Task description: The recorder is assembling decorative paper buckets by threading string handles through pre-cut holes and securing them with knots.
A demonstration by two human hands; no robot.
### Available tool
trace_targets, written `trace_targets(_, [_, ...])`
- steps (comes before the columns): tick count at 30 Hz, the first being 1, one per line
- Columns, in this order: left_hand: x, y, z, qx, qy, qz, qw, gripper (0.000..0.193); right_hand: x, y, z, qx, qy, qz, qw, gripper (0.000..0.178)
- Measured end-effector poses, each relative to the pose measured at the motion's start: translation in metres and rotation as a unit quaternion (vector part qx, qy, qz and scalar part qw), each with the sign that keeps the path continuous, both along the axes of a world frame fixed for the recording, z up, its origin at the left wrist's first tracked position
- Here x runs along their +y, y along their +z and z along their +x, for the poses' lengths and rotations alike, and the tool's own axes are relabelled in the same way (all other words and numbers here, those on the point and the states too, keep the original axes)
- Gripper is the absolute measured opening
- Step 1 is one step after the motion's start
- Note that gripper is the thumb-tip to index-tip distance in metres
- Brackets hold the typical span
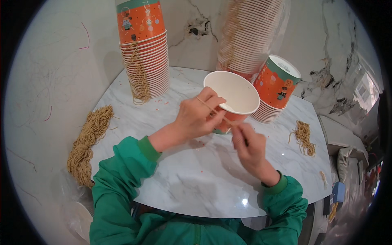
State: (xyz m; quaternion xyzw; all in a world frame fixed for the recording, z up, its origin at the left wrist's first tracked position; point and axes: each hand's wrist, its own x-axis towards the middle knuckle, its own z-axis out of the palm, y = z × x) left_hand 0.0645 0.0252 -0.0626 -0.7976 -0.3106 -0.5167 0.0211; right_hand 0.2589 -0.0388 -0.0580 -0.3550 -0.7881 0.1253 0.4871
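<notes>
A length of tan string [209,106] stretches between my two hands in front of an upright paper bucket [231,90], white inside and orange and green outside. My left hand [198,114] is closed on the string at the bucket's near left side, its fingers close to the rim. Lower and to the right, my right hand [250,148] pinches the string's other part, slightly blurred. The hands hide part of the bucket's front; whether the string passes through its wall cannot be made out.
Nested paper buckets [148,69] stand upside down at the back left, strings hanging over them. A shorter stack [275,87] stands right of the bucket, a tall wrapped stack [249,34] behind. String bundles lie left [90,145] and right [303,137] on the marble-patterned table [183,183].
</notes>
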Motion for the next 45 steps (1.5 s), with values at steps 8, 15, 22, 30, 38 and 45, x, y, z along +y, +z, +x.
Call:
trace_targets(8, [0.016, 0.023, -0.03, 0.052, -0.112, -0.043, 0.991, 0.013, 0.05, 0.001, 0.044, 0.07, -0.086, -0.012, 0.994, 0.014])
trace_targets(15, [0.028, 0.021, -0.048, -0.022, -0.14, -0.09, 0.986, 0.01, 0.067, -0.009, 0.053, 0.189, 0.011, -0.136, 0.972, 0.017])
trace_targets(22, [-0.002, 0.031, -0.017, 0.04, -0.035, 0.034, 0.998, 0.016, 0.06, -0.016, 0.037, 0.201, 0.025, -0.106, 0.974, 0.017])
trace_targets(30, [-0.033, 0.014, 0.028, 0.087, 0.022, 0.021, 0.996, 0.035, 0.044, -0.008, 0.027, 0.2, 0.042, -0.139, 0.969, 0.019])
trace_targets(38, [-0.003, 0.023, -0.005, 0.037, 0.034, -0.024, 0.998, 0.017, 0.047, -0.009, 0.038, 0.226, 0.034, -0.159, 0.961, 0.024])
trace_targets(45, [0.018, 0.022, -0.033, 0.028, 0.036, -0.08, 0.996, 0.017, 0.051, -0.017, 0.039, 0.239, 0.014, -0.213, 0.947, 0.021])
